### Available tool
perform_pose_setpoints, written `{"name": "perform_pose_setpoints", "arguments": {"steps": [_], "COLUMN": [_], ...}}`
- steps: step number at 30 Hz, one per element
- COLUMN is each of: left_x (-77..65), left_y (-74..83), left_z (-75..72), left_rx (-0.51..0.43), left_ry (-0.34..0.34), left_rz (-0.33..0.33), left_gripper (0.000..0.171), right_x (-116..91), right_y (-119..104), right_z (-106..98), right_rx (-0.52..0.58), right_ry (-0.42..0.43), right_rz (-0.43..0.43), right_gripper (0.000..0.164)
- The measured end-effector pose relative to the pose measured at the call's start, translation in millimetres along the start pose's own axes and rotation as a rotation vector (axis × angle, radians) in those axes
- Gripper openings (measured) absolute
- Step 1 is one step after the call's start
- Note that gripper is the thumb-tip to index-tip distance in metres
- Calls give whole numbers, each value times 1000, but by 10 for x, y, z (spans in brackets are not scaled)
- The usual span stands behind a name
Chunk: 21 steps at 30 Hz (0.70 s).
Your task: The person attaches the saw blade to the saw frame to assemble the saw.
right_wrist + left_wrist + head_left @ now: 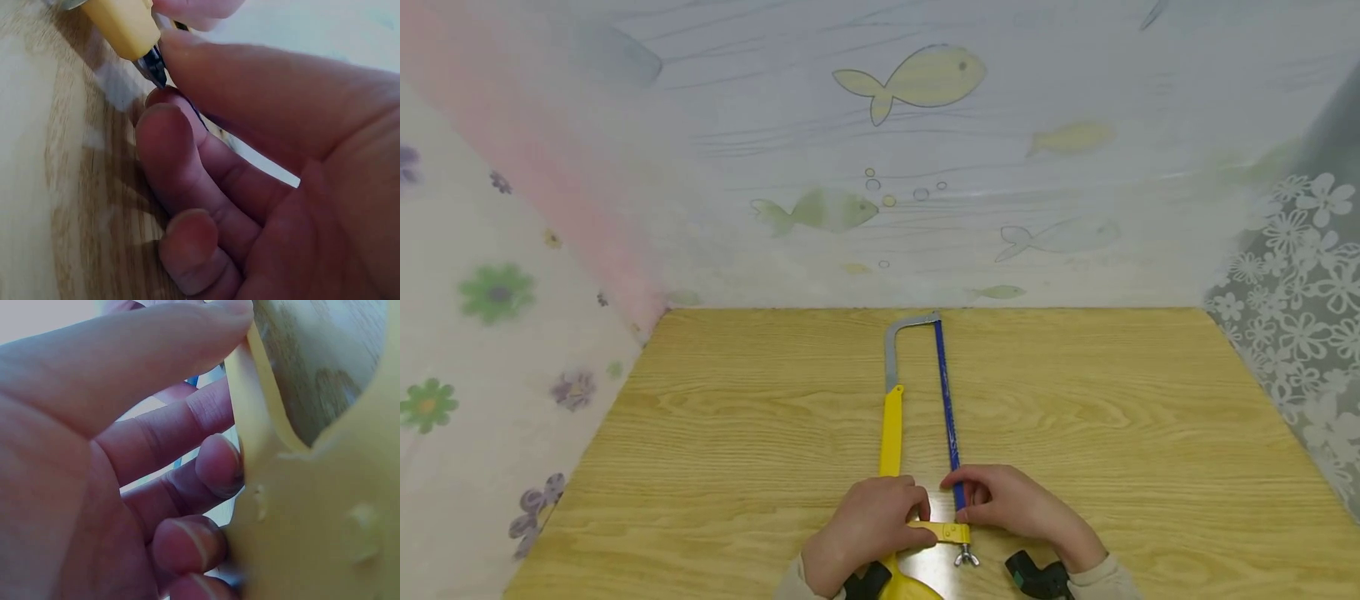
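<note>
A hacksaw lies on the wooden table, its yellow frame (891,429) running away from me to a grey metal bow (891,358). Its blue blade (947,400) stretches along the right side, from the bow's far tip to the yellow front arm (951,532). My left hand (876,517) grips the yellow frame by that arm, thumb along it and fingers curled beneath in the left wrist view. With thumb and fingers my right hand (1003,500) pinches the blade's near end, beside the yellow arm's end (125,28). A silver wing nut (967,557) sticks out below the arm.
The wood-grain table (1097,400) reaches back to a wall (775,267) printed with fish. A flowered wall (497,375) borders its left side, and a grey panel with white flowers (1300,317) its right. Black wrist devices (1037,575) sit at both wrists.
</note>
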<state>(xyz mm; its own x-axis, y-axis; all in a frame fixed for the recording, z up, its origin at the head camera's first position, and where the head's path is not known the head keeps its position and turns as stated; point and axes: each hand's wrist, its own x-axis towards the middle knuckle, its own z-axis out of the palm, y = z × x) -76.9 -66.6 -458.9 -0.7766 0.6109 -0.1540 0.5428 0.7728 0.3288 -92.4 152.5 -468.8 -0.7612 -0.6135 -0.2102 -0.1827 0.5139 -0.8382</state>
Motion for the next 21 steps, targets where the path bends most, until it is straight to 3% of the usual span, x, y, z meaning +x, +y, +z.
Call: {"name": "perform_pose_setpoints", "arguments": {"steps": [21], "left_x": [-14], "left_y": [8], "left_z": [-40], "left_rx": [-19], "left_ry": [2], "left_rz": [17], "left_gripper": [21], "right_x": [0], "right_y": [63], "right_z": [-4], "right_rx": [-76], "right_ry": [34], "right_rz": [-67], "right_gripper": [26]}}
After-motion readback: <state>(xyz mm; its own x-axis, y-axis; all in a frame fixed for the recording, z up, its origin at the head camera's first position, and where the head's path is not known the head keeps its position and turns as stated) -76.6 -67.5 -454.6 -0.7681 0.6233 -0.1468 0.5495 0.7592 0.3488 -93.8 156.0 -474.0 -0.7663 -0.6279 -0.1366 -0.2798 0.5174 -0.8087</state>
